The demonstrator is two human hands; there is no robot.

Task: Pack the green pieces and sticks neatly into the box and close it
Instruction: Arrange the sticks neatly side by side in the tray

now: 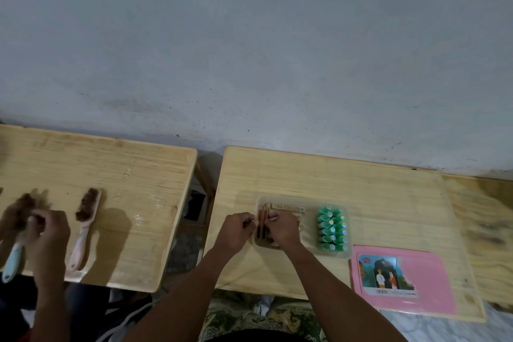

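A clear plastic box [311, 253] sits on the right wooden table. Green pieces [332, 228] stand packed in two rows at its right end. At its left end lie dark red and wooden sticks [261, 226], with one more wooden stick [288, 207] lying along the far wall. My left hand [235, 232] is at the box's left edge, fingers pinched at the sticks. My right hand [281, 232] is inside the box, curled over the sticks. The pink lid [424, 280], with a picture label, lies flat to the right of the box.
A second wooden table [111, 175] stands to the left across a gap. On it lie a pink-handled brush [84, 226], while another person's hands [41, 233] hold a blue-handled brush [14, 259]. A grey wall rises behind both tables.
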